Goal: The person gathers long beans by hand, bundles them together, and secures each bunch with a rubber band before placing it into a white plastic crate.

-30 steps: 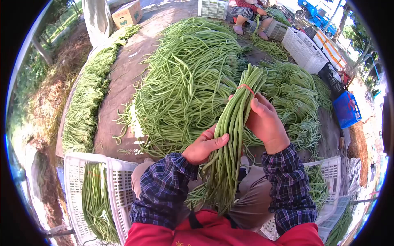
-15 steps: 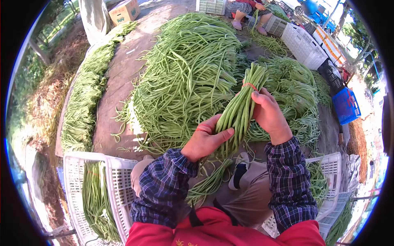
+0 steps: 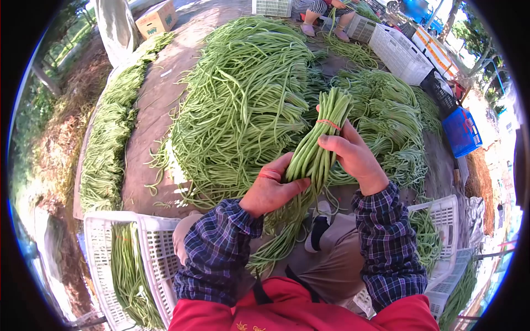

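Note:
A bundle of long green beans (image 3: 310, 154) is held up in front of me, its upper end fanned slightly toward the far side. Near that end a red rubber band (image 3: 329, 123) circles it. My left hand (image 3: 276, 185) wraps the lower part of the bundle, thumb across the front; a red band also sits around this hand by the thumb. Higher up, my right hand (image 3: 356, 151) grips the bundle from the right, its thumb just below the rubber band. The fingers behind the beans are mostly hidden. Loose beans (image 3: 279, 245) lie below, between my legs.
A large bean heap (image 3: 243, 110) lies ahead, with another pile (image 3: 386, 110) to its right and a long row (image 3: 105, 138) at left. White crates (image 3: 157, 248) flank me. A blue crate (image 3: 462, 132) stands far right. Another person (image 3: 326, 11) sits at the back.
The view has shifted slightly, so the surroundings sit a little further left. Both hands keep hold of the bundle; the right thumb now lies across its front, below the rubber band.

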A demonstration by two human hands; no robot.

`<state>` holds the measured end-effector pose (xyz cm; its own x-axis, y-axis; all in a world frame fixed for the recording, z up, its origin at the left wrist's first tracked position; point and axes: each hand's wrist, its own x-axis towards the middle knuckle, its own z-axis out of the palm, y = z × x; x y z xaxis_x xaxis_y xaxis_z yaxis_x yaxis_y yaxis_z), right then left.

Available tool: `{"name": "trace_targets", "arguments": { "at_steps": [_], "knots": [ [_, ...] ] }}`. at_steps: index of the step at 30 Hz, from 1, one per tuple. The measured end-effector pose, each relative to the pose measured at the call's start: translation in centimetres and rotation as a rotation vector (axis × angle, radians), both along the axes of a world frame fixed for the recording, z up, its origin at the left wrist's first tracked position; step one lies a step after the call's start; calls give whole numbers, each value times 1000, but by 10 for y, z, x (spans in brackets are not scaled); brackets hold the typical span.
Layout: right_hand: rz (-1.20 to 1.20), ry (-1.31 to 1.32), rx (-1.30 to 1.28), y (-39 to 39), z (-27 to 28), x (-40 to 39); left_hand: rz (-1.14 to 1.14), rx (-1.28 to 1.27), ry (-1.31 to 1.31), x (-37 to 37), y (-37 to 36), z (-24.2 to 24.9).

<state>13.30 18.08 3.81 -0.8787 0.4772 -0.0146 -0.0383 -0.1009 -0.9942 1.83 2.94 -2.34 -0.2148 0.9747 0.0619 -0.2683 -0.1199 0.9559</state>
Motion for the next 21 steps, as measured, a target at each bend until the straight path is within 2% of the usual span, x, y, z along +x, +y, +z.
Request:
{"name": "trace_targets", "arguments": {
  "at_steps": [5, 7, 11, 17, 21],
  "knots": [
    [-12, 25, 34, 2, -5, -3, -10, -2, 21, -4, 1, 1],
    [17, 72, -160, 3, -8, -4, -49, -39, -14, -7, -2, 7],
    [-20, 130, -262, 7, -17, -10, -1, 12, 16, -7, -3, 6],
    [12, 154, -330, 7, -20, -13, 64, -33, 114, -13, -5, 7],
    [62, 153, -305, 8, -23, -15, 145, 34, 304, -12, -5, 5]
  ]
}}
